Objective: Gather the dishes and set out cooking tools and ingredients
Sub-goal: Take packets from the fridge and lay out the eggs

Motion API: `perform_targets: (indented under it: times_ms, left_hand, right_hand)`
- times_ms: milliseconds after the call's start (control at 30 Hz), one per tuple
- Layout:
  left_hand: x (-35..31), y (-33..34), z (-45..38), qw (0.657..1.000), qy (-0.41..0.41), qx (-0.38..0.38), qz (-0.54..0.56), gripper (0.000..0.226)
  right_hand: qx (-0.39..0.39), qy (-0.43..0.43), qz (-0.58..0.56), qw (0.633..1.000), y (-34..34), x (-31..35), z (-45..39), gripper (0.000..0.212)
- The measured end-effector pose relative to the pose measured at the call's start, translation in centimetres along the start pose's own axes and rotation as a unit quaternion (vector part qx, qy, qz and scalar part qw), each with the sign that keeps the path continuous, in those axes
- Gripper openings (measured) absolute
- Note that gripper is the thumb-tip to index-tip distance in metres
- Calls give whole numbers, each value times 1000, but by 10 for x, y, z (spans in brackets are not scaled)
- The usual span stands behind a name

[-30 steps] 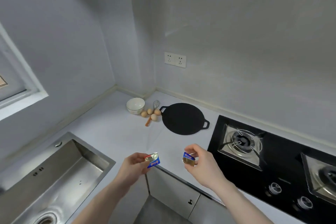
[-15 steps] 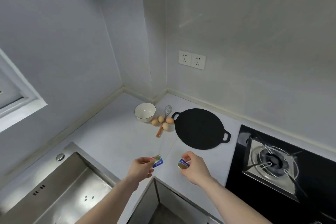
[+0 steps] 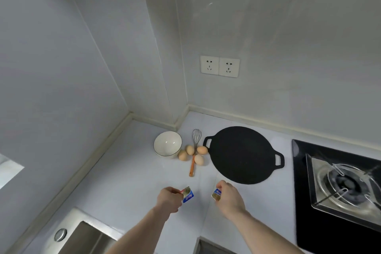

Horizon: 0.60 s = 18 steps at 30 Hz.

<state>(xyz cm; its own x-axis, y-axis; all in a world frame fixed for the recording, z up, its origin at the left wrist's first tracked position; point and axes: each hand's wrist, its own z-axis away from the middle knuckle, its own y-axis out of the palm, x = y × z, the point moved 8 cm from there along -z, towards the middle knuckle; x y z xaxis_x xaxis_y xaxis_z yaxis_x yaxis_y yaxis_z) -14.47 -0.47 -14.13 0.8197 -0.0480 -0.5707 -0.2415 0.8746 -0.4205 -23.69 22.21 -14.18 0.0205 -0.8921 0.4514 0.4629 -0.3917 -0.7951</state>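
While both hands hang over the white bench (image 3: 127, 173), each one holds a small foil packet. The left hand (image 3: 169, 199) pinches one packet (image 3: 187, 195) with its fingers curled round it. The right hand (image 3: 229, 196) pinches the other packet (image 3: 216, 194) between thumb and fingers.

Farther back, near the corner, sit a white bowl (image 3: 167, 144), four eggs (image 3: 191, 153), a whisk (image 3: 194, 150) lying among them, and a flat black pan (image 3: 241, 153). The stove (image 3: 338, 181) is off to the right, and a bit of the sink (image 3: 86, 239) shows low on the left.

I think the job now is to put the packets down with the other food. It would be best to lower them softly onto the bare spot in front of the eggs, flat side down, close together. Let go only when each packet rests on the bench. Keep clear of the eggs, since a bump could make them roll.
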Motion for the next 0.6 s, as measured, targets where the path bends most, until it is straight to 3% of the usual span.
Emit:
perform_targets:
  times_ms: [233, 600]
  left_hand:
    - [2, -4, -17, 999, 18, -4, -43, 15]
    - [4, -12, 17, 959, 185, 24, -214, 22]
  right_hand:
    - [-7, 24, 9, 1000, 14, 3, -6, 31]
    - [4, 7, -29, 1000, 1, 6, 49, 40]
